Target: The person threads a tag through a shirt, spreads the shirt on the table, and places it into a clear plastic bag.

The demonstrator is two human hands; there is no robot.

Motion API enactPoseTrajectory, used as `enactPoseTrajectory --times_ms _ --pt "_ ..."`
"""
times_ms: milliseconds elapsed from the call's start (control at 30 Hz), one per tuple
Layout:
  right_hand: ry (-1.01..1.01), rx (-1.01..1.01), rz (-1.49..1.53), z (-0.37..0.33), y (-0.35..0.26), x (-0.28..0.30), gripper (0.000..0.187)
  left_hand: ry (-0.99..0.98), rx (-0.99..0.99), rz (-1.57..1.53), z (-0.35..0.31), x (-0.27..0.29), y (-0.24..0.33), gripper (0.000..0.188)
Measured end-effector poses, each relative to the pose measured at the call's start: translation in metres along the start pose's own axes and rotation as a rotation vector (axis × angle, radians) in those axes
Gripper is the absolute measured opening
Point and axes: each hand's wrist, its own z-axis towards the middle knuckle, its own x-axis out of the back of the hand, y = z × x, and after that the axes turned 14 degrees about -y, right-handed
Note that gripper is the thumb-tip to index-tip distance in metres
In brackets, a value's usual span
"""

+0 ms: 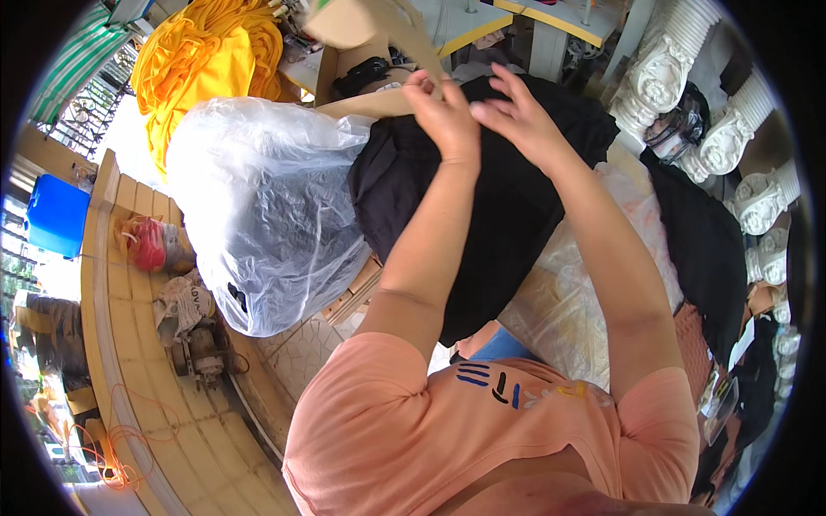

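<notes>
My left hand (445, 120) is raised over the black cloth, its fingers closed on the lower end of a tan strip (404, 34). The strip is smeared by motion and looks like cardboard. Beside it, my right hand (519, 120) has its fingers apart and shows nothing in them. A large piece of black cloth (499, 224) lies bunched beneath both forearms and hangs down toward my lap. Against its left side stands a big clear plastic bag (275, 215) with dark contents showing through.
Yellow cloth (206, 60) is heaped at the far left. An open cardboard box (327, 77) holds dark items behind the bag. White ornate balusters (658, 86) line the right. More black cloth (701, 249) hangs there. A tan ledge (155, 344) carries a small motor (205, 357) at left.
</notes>
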Motion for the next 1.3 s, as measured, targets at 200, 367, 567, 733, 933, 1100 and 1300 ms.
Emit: enactPoseTrajectory --times_ms 200,367,567,733,933,1100,1300 --pt "0.048 -0.056 -0.243 0.062 -0.013 -0.026 0.07 -0.166 -0.071 0.013 -0.01 -0.01 0.002 0.037" --pt "0.046 -0.125 -0.347 0.086 0.012 -0.01 0.052 -0.526 -0.096 0.369 0.013 0.032 0.0 0.032" --pt "0.08 -0.055 -0.472 0.084 0.023 -0.017 0.042 -0.855 0.108 1.077 0.153 0.114 -0.067 0.038" --pt "-0.011 0.016 -0.434 0.098 0.021 -0.043 0.042 -1.023 -0.032 1.345 0.206 0.155 -0.135 0.049" --pt "0.059 -0.027 -0.361 0.102 0.037 -0.04 0.043 -0.801 0.046 1.498 0.21 0.133 -0.088 0.055" --pt "0.203 -0.007 -0.442 0.122 0.042 -0.06 0.047 -0.476 0.172 1.58 0.253 0.202 -0.009 0.06" --pt "0.13 -0.062 -0.561 0.172 0.059 -0.082 0.062 -0.257 0.302 1.104 0.27 0.294 0.063 0.061"
